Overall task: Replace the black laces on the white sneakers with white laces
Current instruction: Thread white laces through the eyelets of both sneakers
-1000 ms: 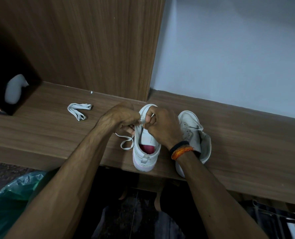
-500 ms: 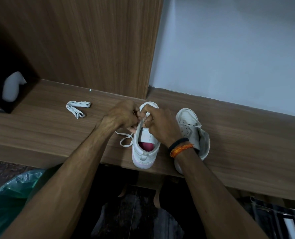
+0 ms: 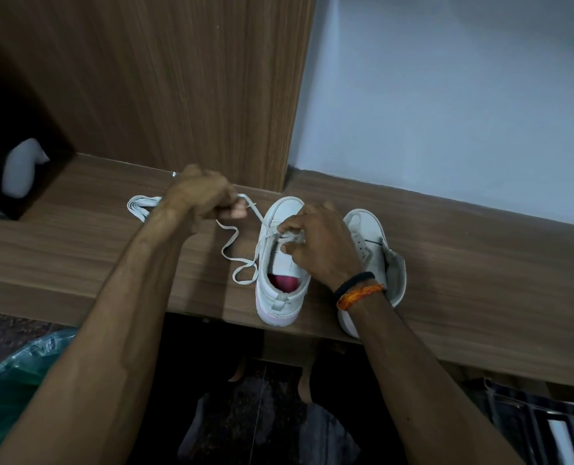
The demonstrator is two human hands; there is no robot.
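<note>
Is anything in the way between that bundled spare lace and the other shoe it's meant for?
Yes. Between the bundled lace and the unlaced shoe lie the left hand pulling a lace, the shoe being laced, and the right hand on it.

Dim indoor light, soft shadows, wide-angle edge distortion.

Matt wood-grain shelf (image 3: 77, 263) (laminate-like)
</note>
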